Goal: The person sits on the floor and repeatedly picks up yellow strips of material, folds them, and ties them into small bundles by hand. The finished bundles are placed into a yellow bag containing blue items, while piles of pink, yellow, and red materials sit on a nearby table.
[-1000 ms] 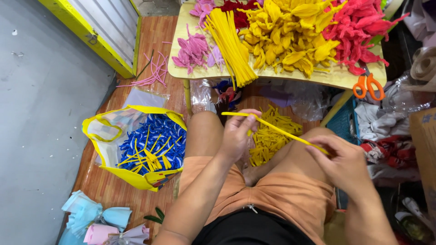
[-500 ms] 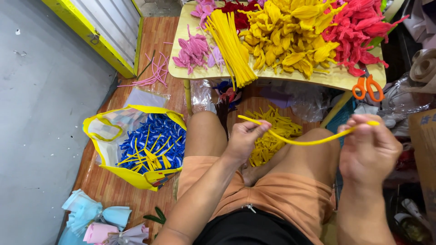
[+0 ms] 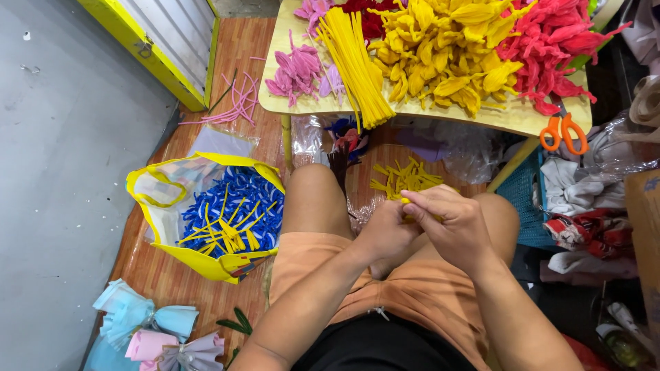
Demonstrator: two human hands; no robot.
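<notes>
Wooden floor, low table [image 3: 522, 118] heaped with blooms; both hands, apart a moment ago, now meet: left hand [image 3: 387, 230] and right hand [image 3: 455, 221] pinch shut on the yellow pipe cleaner [image 3: 405, 200] (folded, likely).

My single head camera looks steeply down, close over my lap, the floor [image 3: 75, 172] and the low surface [image 3: 289, 103] ahead.

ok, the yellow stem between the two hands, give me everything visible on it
Only a short bright yellow tip of the yellow stem shows; it looks fuzzy, like the pipe-cleaner sticks piled on the table. The rest is hidden inside the left hand and right hand, which press together around it above the person's lap. Its length and bend cannot be told. It sits just in front of the loose yellow pieces on the floor.
</notes>
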